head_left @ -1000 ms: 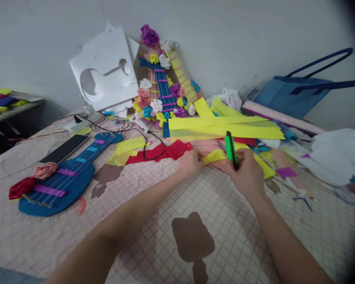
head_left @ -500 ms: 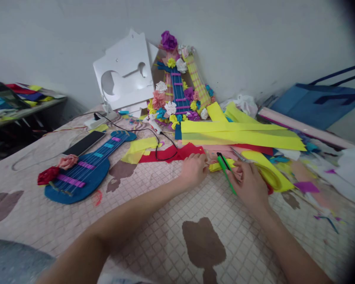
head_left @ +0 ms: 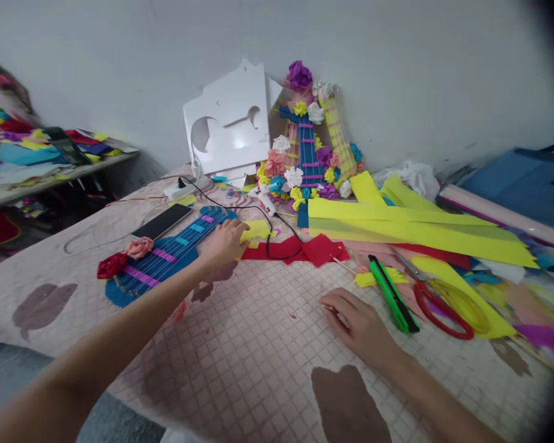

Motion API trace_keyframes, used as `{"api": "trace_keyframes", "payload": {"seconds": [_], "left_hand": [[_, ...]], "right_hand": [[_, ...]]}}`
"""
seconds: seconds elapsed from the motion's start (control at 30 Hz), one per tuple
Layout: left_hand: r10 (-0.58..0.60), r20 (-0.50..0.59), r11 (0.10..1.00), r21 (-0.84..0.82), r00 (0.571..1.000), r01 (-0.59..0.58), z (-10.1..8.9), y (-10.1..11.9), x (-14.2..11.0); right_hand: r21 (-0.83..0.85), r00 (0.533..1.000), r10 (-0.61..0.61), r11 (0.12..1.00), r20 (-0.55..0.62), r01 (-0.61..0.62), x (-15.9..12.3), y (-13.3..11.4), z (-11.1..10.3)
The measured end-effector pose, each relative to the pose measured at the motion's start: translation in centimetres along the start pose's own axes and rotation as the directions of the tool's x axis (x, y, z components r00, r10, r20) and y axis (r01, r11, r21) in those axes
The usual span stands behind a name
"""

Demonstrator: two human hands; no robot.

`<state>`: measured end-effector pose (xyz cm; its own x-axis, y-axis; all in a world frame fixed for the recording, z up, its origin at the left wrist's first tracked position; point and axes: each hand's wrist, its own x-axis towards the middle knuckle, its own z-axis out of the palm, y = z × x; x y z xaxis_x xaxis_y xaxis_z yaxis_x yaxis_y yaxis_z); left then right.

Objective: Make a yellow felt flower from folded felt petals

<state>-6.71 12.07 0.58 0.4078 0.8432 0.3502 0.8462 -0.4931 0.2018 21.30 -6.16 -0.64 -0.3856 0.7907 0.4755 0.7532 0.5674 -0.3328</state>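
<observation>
My left hand (head_left: pixel 225 245) is at the neck of a blue toy guitar (head_left: pixel 166 255), palm down with its fingers stretched out. Its fingertips are close to a yellow paper piece (head_left: pixel 258 230). The guitar lies flat, with purple and light-blue bars, strings, a red paper flower (head_left: pixel 112 265) and a pink one (head_left: pixel 140 247). My right hand (head_left: pixel 362 326) rests low over the tablecloth, thumb and forefinger pinched; a tiny pale bit shows at the tips. Beside it lie a green utility knife (head_left: pixel 391 295) and red-handled scissors (head_left: pixel 443 307).
Yellow strips (head_left: pixel 410 227) and red paper (head_left: pixel 300 249) lie across the middle. A glue gun (head_left: pixel 264 200) with a black cord, a phone (head_left: pixel 162 221) and a power strip (head_left: pixel 180 189) sit behind. Flower-covered guitars (head_left: pixel 309 154) and a white cut-out board (head_left: pixel 228 123) lean at the wall.
My left hand has moved left from the red paper to the blue guitar. My right hand has come away from the utility knife, which now lies on the table. The view has turned left.
</observation>
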Motion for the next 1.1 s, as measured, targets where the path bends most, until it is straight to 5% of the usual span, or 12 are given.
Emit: {"api": "trace_keyframes", "payload": {"seconds": [0.17,0.33,0.43,0.53,0.67,0.77,1.0,1.1], "left_hand": [[0.008,0.025,1.000,0.011,1.000,-0.008,1.2,0.3,1.5],[0.021,-0.041,0.998,-0.053,0.999,-0.024,-0.4,2.2,0.6],[0.203,-0.195,0.895,-0.361,0.960,-0.263,-1.6,4.7,-1.6],[0.423,-0.158,0.712,-0.552,0.892,-0.435,-1.9,7.2,-4.1],[0.571,-0.061,0.606,-0.641,0.819,-0.471,-0.8,8.3,-5.9],[0.585,-0.052,0.594,-0.652,0.810,-0.471,0.0,7.7,-5.9],[0.571,-0.048,0.674,-0.542,0.820,-0.501,0.5,7.4,-6.1],[0.626,-0.049,0.686,-0.441,0.778,-0.579,0.1,8.2,-6.7]], "right_hand": [[0.004,0.998,-0.053,0.999,0.019,0.053,0.6,0.0,0.9],[0.083,0.999,0.050,0.995,-0.015,-0.049,-0.3,0.4,1.0],[0.159,0.966,0.225,0.966,-0.126,-0.204,-0.5,0.5,1.0],[0.250,0.925,0.311,0.934,-0.219,-0.255,-0.4,0.5,1.2],[0.217,0.975,0.207,0.959,-0.086,-0.185,-0.5,0.5,1.5],[0.195,0.985,0.171,0.967,-0.015,-0.165,-0.6,0.7,1.5],[0.119,0.999,0.032,0.992,0.039,-0.037,-0.3,0.6,1.4],[0.066,1.000,0.003,0.998,0.022,-0.005,-0.3,0.6,1.2]]}}
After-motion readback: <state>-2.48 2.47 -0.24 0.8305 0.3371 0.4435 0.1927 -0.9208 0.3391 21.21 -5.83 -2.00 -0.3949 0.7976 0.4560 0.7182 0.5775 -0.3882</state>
